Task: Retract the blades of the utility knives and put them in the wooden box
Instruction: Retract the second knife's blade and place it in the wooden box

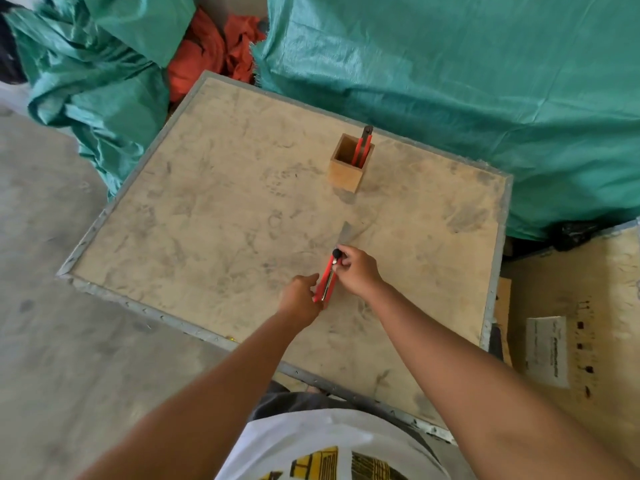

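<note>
Knife work sits near the middle front of the bench [207, 209]: a red utility knife [327, 278] lies lengthwise, its grey blade [344, 233] fully extended and pointing away toward the wooden box [346, 171]. The left hand [300, 296] has its grip closed on the rear of the handle, hiding that end. The right hand [356, 270] pinches the black knob [337, 252] at the front between fingertips; the slider itself is hard to make out. The box stands upright farther back, right of centre, with a second red utility knife [362, 147] standing inside, its lower part hidden by the walls. Bare, smudged board lies between knife and box. A metal rim edges the bench. Green tarpaulin [450, 81] crowds the far and right sides; concrete floor [52, 271] opens on the left.
</note>
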